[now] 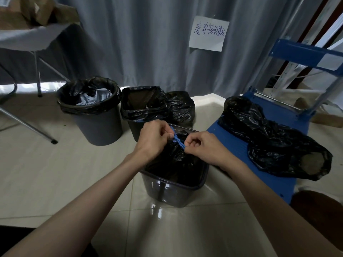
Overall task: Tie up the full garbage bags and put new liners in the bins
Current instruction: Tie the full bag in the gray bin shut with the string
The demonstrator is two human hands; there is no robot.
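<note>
We're looking down at a dark rectangular plastic bin [174, 190] on the pale tiled floor [55, 182], with a full black plastic garbage bag [172, 154] gathered at its neck inside it. Our left hand [155, 139] and right hand [202, 148] sit close together above the bag, each pinching an end of the blue drawstring [177, 140]. Beyond stand a round grey bin [98, 125] with a black liner and a square lined bin [141, 115], with another black bag [181, 106] just beside it. To the right, more black bags [274, 141] lie on a blue platform cart [239, 145].
</note>
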